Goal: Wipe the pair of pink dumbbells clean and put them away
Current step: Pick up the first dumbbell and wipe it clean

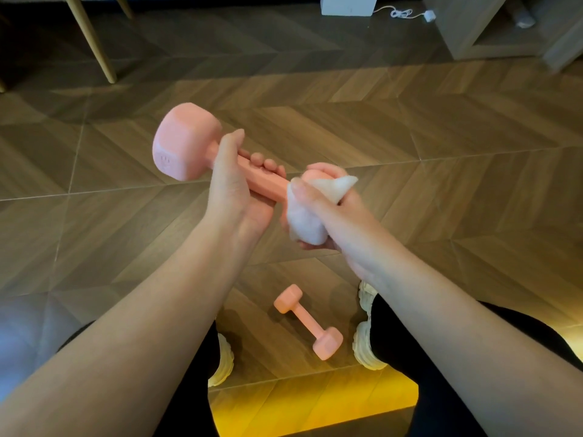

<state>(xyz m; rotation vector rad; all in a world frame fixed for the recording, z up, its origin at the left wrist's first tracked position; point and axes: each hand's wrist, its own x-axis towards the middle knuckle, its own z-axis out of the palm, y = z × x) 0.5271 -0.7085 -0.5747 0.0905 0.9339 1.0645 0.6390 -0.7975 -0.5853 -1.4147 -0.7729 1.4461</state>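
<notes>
My left hand [235, 184] grips the handle of a pink dumbbell [184, 143], held in the air above the floor. Its left head is bare and points up-left. My right hand [328, 209] holds a white wipe [304, 216] wrapped round the dumbbell's right head, which is almost wholly hidden under the wipe and my fingers. A second pink dumbbell [307, 321] lies on the wooden floor between my feet, pointing diagonally.
My white shoes [367, 348] flank the lying dumbbell. Wooden chair legs [94, 39] stand at the far left. A white box [348, 4] with a cable and a low wooden cabinet [504, 29] are at the back right.
</notes>
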